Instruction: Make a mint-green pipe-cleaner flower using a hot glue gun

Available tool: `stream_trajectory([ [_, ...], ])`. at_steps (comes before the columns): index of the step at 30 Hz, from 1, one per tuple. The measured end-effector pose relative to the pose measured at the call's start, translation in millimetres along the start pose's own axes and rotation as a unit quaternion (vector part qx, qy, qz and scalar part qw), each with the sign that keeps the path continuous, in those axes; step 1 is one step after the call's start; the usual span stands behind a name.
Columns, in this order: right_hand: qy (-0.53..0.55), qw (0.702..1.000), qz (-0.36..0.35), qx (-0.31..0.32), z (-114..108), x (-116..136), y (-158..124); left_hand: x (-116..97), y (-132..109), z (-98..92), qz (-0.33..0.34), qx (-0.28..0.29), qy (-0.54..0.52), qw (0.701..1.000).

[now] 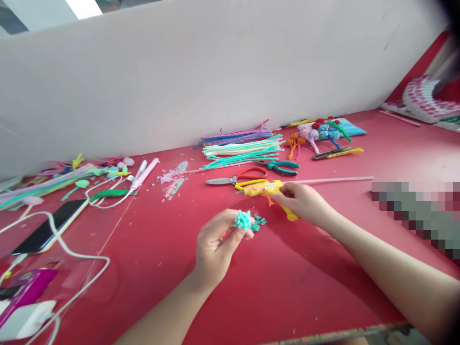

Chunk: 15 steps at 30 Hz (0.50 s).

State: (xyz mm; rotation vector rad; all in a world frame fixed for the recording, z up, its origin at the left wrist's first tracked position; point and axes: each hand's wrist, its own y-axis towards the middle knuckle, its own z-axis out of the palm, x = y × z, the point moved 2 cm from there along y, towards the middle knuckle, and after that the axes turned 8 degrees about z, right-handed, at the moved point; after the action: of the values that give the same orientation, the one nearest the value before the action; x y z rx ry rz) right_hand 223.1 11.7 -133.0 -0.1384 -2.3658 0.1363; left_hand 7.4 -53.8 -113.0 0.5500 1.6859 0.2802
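Between the thumb and fingers of my left hand (217,244) is a small turquoise pipe-cleaner flower (243,220), its spiky face turned up toward me. My right hand (305,203) is closed around a yellow hot glue gun (264,189) that lies low over the table, nozzle toward the left. A pale glue stick (334,179) reaches out to the right from behind the gun. Short turquoise clippings (259,221) lie just beyond my left fingers. Red-and-yellow-handled scissors (224,181) rest right behind the gun, and teal-handled pliers (282,166) are further back.
Bundles of pipe cleaners (244,148) lie by the white partition (215,72). Finished pompom pieces (318,132) and a yellow utility knife (339,152) are at the back right. On the left are a phone (53,225), a white cable (104,258) and a pink pen-like tool (145,175).
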Motion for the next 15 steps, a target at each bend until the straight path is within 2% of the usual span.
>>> stream_trajectory([
  [2,0.163,0.986,0.020,0.034,-2.9,2.0,-2.2,-1.1,0.3,0.6,-0.007,-0.009,-0.004,1.000],
  [4,0.313,0.945,0.035,0.091,-6.3,4.2,-5.7,0.0,0.6,1.6,-0.033,-0.020,-0.019,0.999],
  [6,0.412,0.897,0.051,0.151,-9.2,5.7,-9.7,3.9,1.3,2.8,-0.089,-0.027,-0.053,0.994],
  [8,0.458,0.862,0.051,0.210,-10.3,7.8,-14.4,9.4,2.4,4.1,-0.157,-0.028,-0.105,0.982],
  [11,0.472,0.838,0.036,0.270,-9.1,12.1,-21.9,16.2,5.2,5.5,-0.238,-0.029,-0.181,0.954],
  [13,0.459,0.842,0.030,0.281,-7.7,14.6,-26.0,18.9,7.5,5.2,-0.268,-0.040,-0.201,0.941],
  [15,0.437,0.859,0.018,0.267,-7.0,15.9,-28.3,20.9,9.4,4.4,-0.285,-0.054,-0.197,0.936],
])
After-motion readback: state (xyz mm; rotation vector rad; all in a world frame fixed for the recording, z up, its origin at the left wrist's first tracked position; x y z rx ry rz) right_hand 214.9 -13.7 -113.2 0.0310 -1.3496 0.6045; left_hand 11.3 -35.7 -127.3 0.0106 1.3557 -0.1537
